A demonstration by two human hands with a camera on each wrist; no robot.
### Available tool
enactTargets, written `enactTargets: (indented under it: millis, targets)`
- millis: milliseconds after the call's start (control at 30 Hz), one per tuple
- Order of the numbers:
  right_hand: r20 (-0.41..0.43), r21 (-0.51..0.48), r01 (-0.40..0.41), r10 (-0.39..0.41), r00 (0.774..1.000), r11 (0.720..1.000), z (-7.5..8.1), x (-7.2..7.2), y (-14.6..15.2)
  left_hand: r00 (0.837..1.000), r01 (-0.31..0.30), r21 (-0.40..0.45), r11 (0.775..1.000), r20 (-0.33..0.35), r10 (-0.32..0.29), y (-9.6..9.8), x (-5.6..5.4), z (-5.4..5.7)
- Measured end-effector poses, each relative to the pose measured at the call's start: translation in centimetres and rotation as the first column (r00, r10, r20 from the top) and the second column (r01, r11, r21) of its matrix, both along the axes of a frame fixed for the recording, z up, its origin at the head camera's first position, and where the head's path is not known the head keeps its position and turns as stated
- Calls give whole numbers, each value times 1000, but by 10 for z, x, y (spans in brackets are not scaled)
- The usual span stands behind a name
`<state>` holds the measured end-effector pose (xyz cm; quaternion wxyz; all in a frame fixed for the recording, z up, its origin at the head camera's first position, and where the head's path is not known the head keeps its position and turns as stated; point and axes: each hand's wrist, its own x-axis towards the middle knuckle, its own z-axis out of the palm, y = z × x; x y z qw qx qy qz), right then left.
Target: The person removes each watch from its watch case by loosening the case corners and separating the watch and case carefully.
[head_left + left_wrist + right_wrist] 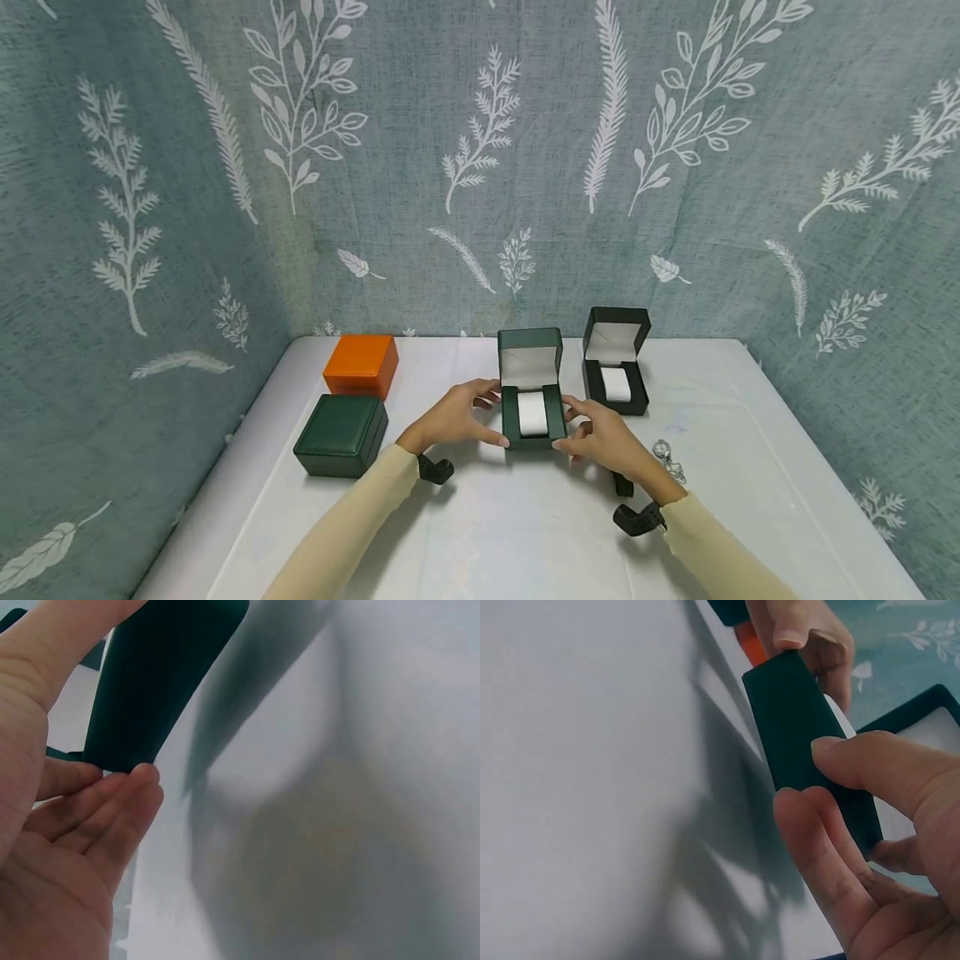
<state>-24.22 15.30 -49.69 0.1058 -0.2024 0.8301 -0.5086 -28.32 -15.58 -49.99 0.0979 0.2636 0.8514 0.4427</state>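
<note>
An open dark green watch box (529,337) stands between both hands, its lid raised and a white cushion (533,414) inside. My left hand (459,414) holds its left side, thumb at the front corner. On the opposite side, my right hand (606,435) grips with thumb and fingers. The left wrist view shows fingertips under an end of the green box (161,675). In the right wrist view, the thumb presses the wall of the green box (795,720) while fingers curl at its lower edge; a shadow falls on the tabletop below.
An open black watch box (619,315) with a white cushion stands at the back right. Silver watches (667,460) lie beside the right forearm, near a black strap-like item (623,484). On the left are a closed orange box (362,362) and a closed green box (341,425).
</note>
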Motion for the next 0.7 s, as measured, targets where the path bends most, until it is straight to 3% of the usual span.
enactTargets:
  millis: [300,700]
  targets:
    - [42,22,21,-22,999,1000,1,-27,-1,1000,20,-6,1000,3,-20,5,-28,1]
    - [125,8,49,-50,991,999,0,-53,-10,995,3,-24,1000,97,-1,6,-53,4]
